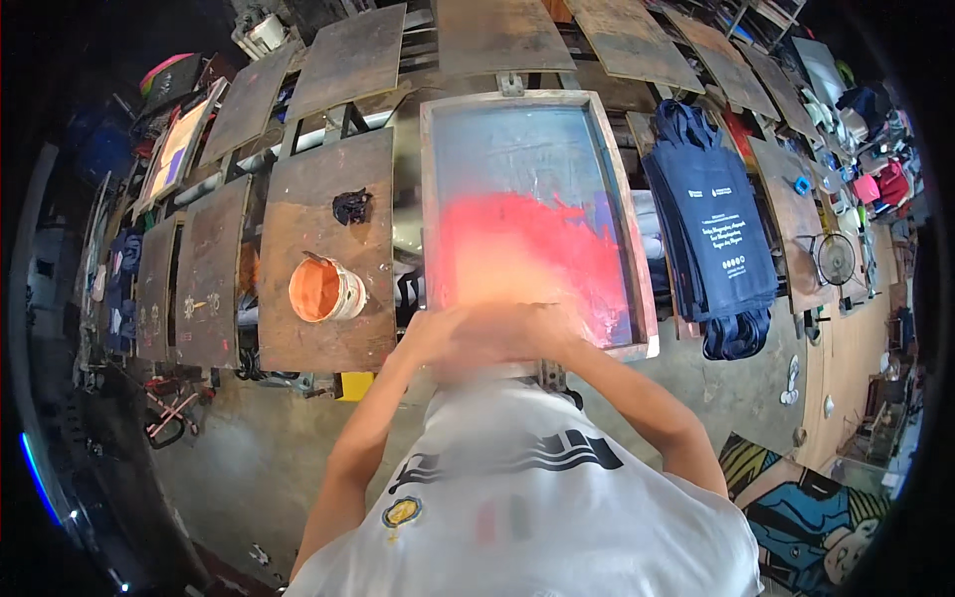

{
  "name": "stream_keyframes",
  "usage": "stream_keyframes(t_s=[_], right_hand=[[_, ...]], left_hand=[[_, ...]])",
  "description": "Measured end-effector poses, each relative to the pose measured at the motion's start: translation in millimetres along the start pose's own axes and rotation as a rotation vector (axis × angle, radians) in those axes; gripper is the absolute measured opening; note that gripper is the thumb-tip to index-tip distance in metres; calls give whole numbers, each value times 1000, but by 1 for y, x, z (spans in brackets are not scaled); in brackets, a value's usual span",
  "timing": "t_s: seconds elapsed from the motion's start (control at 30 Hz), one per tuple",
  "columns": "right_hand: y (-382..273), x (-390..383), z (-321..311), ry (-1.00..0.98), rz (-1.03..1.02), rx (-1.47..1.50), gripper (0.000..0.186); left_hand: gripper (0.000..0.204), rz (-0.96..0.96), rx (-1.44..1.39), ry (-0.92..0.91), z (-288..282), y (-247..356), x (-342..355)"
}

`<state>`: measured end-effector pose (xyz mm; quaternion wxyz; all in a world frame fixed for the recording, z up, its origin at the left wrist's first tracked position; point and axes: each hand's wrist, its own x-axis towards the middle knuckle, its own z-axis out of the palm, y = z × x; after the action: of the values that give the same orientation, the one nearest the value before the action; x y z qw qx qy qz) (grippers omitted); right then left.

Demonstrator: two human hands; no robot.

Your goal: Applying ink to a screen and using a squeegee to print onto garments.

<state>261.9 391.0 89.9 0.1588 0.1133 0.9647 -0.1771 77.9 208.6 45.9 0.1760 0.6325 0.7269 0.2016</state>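
A wooden-framed printing screen [431, 149] lies in front of me, its mesh smeared with red and peach-orange ink [497, 239]. At the frame's near end, my left hand [438, 333] and my right hand [552, 326] are closed side by side on a squeegee [489, 336]. Motion blurs the squeegee and my fingers, and my hands cover most of it. To the left of the screen, a tub of orange ink [326, 289] stands on a stained board. Beyond the tub is a crumpled black piece of cloth or plastic [351, 207].
To the right of the screen, a stack of navy tote bags [711, 219] lies on a board, handles hanging over the near edge. More flat boards [348, 60] run along the far side and both sides. A round wire-guarded object [834, 259] sits further right.
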Motion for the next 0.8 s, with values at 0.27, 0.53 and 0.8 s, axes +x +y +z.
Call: stream_keyframes(t_s=[0.27,0.53,0.8], right_hand=[[6,5,-8,249,123,47,41],[80,67,-21,573,245,-2,9],[65,89,20,498,155,-90,13]], left_hand=[[37,128,201,15,-22,-27,50],[38,39,178,255,-37,-5,133],[33,-177,174,281,-6,-27,91]])
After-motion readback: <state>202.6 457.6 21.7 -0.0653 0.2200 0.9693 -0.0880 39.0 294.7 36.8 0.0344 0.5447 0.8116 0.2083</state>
